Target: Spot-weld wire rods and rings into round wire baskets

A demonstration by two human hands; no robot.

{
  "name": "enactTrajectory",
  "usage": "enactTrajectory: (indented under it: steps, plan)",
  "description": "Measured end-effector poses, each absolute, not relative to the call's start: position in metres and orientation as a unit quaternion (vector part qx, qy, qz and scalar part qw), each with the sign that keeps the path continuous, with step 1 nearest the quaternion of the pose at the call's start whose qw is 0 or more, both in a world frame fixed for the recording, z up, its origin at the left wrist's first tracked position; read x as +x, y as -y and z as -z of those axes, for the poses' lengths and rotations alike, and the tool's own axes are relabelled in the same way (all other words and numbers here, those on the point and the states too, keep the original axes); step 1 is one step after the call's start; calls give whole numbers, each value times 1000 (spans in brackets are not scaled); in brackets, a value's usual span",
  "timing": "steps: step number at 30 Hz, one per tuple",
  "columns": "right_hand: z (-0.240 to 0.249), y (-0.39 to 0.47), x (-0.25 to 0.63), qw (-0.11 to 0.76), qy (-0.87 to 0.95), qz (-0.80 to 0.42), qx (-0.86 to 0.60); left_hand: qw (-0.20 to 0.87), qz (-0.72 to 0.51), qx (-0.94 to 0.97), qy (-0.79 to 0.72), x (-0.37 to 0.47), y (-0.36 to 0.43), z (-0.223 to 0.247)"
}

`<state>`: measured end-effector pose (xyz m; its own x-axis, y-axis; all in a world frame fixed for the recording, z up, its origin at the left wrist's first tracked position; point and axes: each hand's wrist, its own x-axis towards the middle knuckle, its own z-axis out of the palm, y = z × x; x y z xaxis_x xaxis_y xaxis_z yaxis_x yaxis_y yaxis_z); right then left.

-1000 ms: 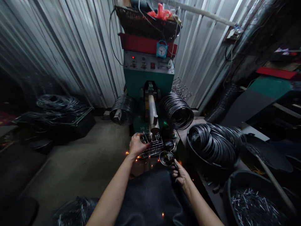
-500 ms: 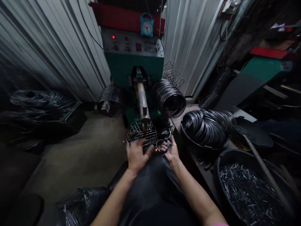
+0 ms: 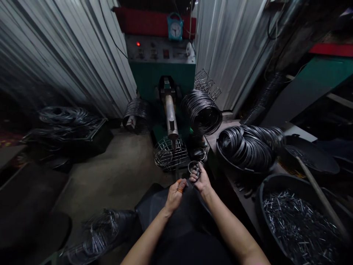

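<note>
My right hand (image 3: 202,179) is closed around a small wire ring (image 3: 191,168), and part of the ring is hidden by the fingers. Just left of it, my left hand (image 3: 174,195) has its fingers pinched together, with orange wrapping on a finger. Whatever the pinch holds, if anything, is too small to make out. Beyond both hands, a round wire basket (image 3: 163,156) sits beneath the metal arm (image 3: 170,114) of a green machine (image 3: 149,75). More wire rings (image 3: 198,153) lie beside the basket, close past my right hand.
Wire coils (image 3: 202,110) hang on either side of the machine. To the right stand a tub of wire rings (image 3: 248,147) and a black basin (image 3: 260,198) with short metal pins. A crate (image 3: 100,138) with wire is on the left. A blue clock (image 3: 175,29) hangs above.
My left hand has drawn back from the basket toward my right hand, its spread fingers now pinched. My right hand still holds the wire ring. The view has shifted slightly left.
</note>
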<state>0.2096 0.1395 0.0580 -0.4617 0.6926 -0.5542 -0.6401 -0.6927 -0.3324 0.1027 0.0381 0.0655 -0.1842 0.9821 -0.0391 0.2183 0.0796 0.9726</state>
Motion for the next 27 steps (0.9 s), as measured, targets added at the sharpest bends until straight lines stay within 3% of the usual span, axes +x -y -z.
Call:
enactTrajectory:
  steps: [10, 19, 23, 27]
  plan:
    - [-48, -138, 206, 385, 10, -863, -328, 420, -311, 560, -643, 105, -40, -48]
    - [-37, -150, 219, 402, 82, -829, -381, 517, -483, 414, -573, 97, -34, -44]
    - [-20, -133, 225, 414, 257, -756, -437, 491, -571, 298, -587, 89, -41, -34]
    - [2, -106, 235, 416, 463, -630, -464, 487, -573, 302, -586, 88, -43, -27]
